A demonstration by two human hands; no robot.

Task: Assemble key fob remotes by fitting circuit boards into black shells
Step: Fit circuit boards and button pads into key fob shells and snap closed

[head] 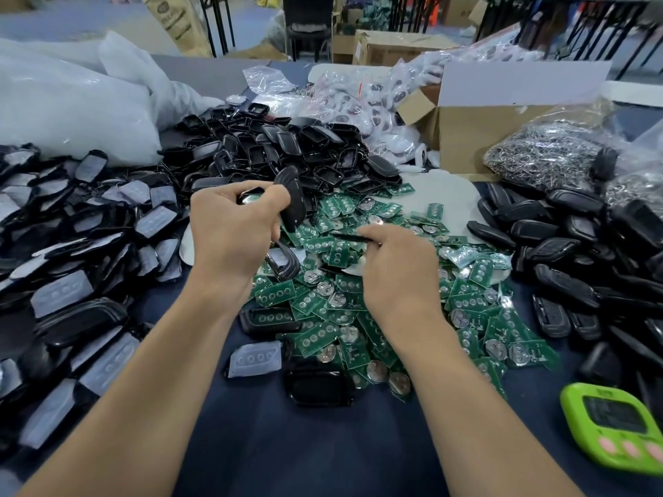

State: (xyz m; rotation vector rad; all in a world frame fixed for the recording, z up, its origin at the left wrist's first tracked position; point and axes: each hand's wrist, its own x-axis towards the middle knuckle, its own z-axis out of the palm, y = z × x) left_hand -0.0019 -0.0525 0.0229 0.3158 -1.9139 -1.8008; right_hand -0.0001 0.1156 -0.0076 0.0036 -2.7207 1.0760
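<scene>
left hand point(229, 234) grips black shell point(292, 200) | right hand point(398, 270) pinches thin dark tool point(349, 238), maybe tweezers | over circuit boards point(323, 335)

The fingers point(269, 209) of the left hand point(229, 242) are curling over a small part point(251, 199) and hiding most of it, so what it is cannot be told. The right hand point(398, 274) is covering the rear end of a thin black tool point(349, 238) and some green circuit boards point(323, 306) beneath it. The right edge is cutting off the green timer point(610, 428), and blur is making its display unreadable. The left edge is cropping the pile of padded shells point(71, 245).
</scene>
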